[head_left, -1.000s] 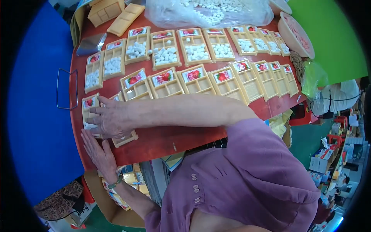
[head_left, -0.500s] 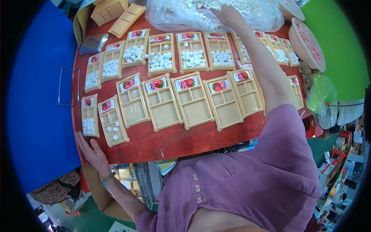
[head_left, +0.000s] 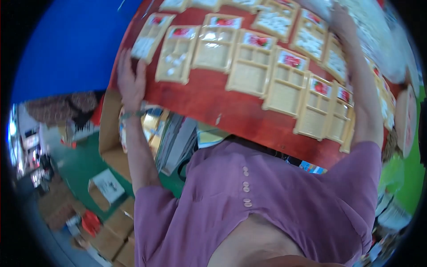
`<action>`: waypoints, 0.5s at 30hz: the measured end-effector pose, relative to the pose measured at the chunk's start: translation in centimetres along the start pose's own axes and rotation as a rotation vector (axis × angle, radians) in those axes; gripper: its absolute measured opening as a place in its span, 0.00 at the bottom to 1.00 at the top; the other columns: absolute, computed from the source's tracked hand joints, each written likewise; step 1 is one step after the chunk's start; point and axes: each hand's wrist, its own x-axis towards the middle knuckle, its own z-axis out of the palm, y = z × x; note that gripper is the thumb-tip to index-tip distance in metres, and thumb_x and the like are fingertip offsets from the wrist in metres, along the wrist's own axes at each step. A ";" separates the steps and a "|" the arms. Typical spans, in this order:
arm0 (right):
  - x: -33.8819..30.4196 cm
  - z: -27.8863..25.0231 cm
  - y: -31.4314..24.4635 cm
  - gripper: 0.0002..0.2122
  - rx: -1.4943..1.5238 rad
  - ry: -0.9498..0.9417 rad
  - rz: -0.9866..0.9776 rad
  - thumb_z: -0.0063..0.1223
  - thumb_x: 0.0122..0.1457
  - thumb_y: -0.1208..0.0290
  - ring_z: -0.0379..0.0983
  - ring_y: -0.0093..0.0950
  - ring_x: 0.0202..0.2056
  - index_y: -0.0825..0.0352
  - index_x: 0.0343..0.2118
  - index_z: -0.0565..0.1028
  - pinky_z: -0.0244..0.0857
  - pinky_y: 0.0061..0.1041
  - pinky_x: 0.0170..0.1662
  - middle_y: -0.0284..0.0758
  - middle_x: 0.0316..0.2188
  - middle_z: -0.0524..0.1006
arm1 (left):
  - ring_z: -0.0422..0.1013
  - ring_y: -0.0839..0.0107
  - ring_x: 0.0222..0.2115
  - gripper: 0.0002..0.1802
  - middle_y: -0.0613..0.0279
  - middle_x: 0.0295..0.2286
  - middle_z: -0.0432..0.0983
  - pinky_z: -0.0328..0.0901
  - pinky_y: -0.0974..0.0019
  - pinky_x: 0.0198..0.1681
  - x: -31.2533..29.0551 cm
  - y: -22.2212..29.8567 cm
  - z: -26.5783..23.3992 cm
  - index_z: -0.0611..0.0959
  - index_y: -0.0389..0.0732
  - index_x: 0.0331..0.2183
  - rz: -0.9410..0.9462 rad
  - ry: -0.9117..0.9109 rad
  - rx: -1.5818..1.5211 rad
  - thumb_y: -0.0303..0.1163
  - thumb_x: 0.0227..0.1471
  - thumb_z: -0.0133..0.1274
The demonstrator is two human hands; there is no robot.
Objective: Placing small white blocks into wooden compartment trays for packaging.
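My left hand (head_left: 132, 82) rests at the left edge of the red table (head_left: 200, 100), thumb apart from the fingers, holding nothing. Just beyond it lies a cream compartment tray (head_left: 153, 33) with small white chunks (head_left: 145, 46) in its large section. The tray beside it (head_left: 179, 44) has only a few white pieces. Several more front-row trays, such as this one (head_left: 250, 66), hold just a strawberry-printed packet (head_left: 258, 41). My right hand (head_left: 341, 20) reaches to the clear plastic bag (head_left: 378, 33) at the far right; its fingers are blurred.
Behind stands a row of trays filled with white chunks (head_left: 309, 42). A pale bowl (head_left: 405, 122) with pink pieces sits at the right edge. An open cardboard box (head_left: 111, 133) is below the table's left corner, near folded boards (head_left: 175, 142).
My view has swung and tilted, so the table appears higher and slanted. My left hand stays by the table's left edge; my right arm is still stretched toward the bag.
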 end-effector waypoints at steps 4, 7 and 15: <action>1.5 -2.3 -5.1 0.18 0.106 -0.207 -0.001 0.43 0.69 0.62 0.76 0.55 0.48 0.62 0.57 0.72 0.71 0.48 0.51 0.55 0.52 0.74 | 0.62 0.47 0.63 0.32 0.41 0.60 0.67 0.58 0.53 0.66 -1.1 0.6 -0.2 0.73 0.32 0.59 -0.068 0.061 -0.024 0.44 0.62 0.56; 2.1 -0.4 -1.5 0.18 0.151 -0.168 -0.124 0.43 0.69 0.62 0.76 0.55 0.48 0.63 0.57 0.72 0.69 0.46 0.53 0.54 0.51 0.75 | 0.62 0.47 0.63 0.33 0.41 0.60 0.68 0.58 0.53 0.66 -1.0 0.8 -0.1 0.73 0.31 0.59 -0.068 0.087 -0.014 0.45 0.62 0.56; 4.8 0.3 1.9 0.24 0.676 -0.244 0.159 0.54 0.65 0.47 0.71 0.25 0.22 0.62 0.53 0.75 0.63 0.30 0.24 0.36 0.25 0.76 | 0.62 0.48 0.63 0.29 0.42 0.60 0.68 0.57 0.53 0.66 -1.4 0.5 -0.2 0.73 0.34 0.60 -0.134 0.127 -0.038 0.46 0.70 0.40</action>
